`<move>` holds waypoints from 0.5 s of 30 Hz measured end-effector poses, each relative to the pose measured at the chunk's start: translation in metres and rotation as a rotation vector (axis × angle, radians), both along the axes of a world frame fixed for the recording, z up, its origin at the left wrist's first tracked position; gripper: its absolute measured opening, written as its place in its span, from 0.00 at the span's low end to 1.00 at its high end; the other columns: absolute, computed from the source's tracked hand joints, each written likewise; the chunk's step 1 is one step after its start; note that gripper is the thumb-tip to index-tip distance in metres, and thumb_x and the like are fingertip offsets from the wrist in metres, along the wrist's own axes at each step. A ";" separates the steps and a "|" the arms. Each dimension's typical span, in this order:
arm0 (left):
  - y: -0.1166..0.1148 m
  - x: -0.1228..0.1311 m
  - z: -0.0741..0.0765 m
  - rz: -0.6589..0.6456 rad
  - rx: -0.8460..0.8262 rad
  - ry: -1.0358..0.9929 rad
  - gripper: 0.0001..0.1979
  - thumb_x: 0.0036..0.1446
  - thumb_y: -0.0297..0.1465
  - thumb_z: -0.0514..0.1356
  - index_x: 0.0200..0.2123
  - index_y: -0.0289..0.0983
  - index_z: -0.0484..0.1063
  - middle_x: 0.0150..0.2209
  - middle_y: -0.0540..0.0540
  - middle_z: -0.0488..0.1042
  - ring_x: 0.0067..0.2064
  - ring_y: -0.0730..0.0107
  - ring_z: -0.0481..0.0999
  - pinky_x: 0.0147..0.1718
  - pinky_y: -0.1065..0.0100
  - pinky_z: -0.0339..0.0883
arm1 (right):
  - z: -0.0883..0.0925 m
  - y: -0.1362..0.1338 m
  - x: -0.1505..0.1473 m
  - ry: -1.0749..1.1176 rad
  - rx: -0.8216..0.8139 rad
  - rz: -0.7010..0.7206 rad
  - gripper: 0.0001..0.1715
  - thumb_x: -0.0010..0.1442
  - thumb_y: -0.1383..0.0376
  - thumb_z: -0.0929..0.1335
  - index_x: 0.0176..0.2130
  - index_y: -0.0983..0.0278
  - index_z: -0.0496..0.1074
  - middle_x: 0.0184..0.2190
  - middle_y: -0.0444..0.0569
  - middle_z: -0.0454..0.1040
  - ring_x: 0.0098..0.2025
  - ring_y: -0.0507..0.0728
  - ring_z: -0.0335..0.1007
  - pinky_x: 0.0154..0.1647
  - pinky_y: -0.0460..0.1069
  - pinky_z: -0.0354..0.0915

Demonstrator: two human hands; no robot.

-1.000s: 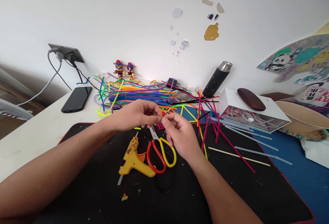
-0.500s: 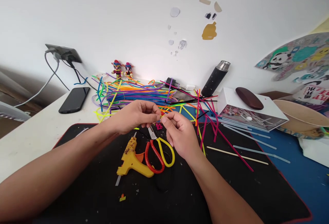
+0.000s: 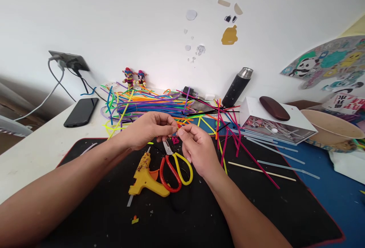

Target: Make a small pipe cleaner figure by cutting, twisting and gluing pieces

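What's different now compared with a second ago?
Hardly anything. The left hand and right hand keep pinching a tiny bright piece between them, with only slight shifts; nothing was picked up or let go. The scissors, glue gun and pipe cleaners lie as before.

Head view drifted: desk contents sit slightly further left in picture. Left hand [image 3: 148, 128] and right hand [image 3: 196, 147] fingertips shifted minutely, grip tighter around tiny coloured piece [image 3: 177, 127].
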State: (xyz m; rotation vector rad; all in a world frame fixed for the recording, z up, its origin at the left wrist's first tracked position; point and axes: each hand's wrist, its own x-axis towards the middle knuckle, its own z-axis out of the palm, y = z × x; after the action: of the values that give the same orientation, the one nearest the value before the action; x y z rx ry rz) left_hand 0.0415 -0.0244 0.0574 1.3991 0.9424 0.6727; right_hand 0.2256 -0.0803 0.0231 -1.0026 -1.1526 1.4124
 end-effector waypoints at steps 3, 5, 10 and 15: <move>0.000 -0.002 0.002 -0.031 -0.002 0.028 0.16 0.50 0.39 0.74 0.33 0.34 0.78 0.27 0.51 0.74 0.25 0.78 0.69 0.22 0.76 0.60 | -0.001 0.000 -0.001 0.021 -0.006 -0.002 0.22 0.62 0.48 0.75 0.33 0.61 0.69 0.13 0.31 0.59 0.11 0.45 0.49 0.13 0.43 0.45; 0.000 -0.003 0.005 -0.046 0.009 0.048 0.16 0.50 0.40 0.74 0.33 0.34 0.78 0.27 0.51 0.74 0.25 0.78 0.69 0.22 0.76 0.61 | -0.002 0.000 -0.002 0.036 -0.009 -0.001 0.21 0.62 0.48 0.74 0.34 0.61 0.69 0.12 0.31 0.58 0.11 0.45 0.49 0.13 0.43 0.44; -0.001 -0.003 0.009 -0.041 0.037 0.061 0.17 0.50 0.41 0.74 0.33 0.34 0.78 0.27 0.51 0.75 0.25 0.78 0.69 0.22 0.76 0.62 | -0.001 0.000 -0.003 0.046 -0.004 -0.011 0.21 0.62 0.48 0.74 0.34 0.61 0.69 0.12 0.31 0.58 0.11 0.45 0.48 0.13 0.43 0.44; -0.002 -0.001 0.006 0.001 0.051 0.020 0.16 0.50 0.40 0.75 0.32 0.34 0.78 0.26 0.51 0.74 0.25 0.78 0.69 0.21 0.77 0.61 | -0.002 0.000 -0.003 0.054 -0.010 -0.013 0.20 0.62 0.50 0.74 0.34 0.61 0.69 0.12 0.31 0.58 0.11 0.45 0.48 0.13 0.42 0.44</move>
State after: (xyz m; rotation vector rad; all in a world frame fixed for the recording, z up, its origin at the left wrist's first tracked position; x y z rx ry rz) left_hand 0.0409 -0.0267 0.0632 1.4523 0.9479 0.6888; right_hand 0.2223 -0.0801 0.0208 -0.9714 -1.0992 1.4275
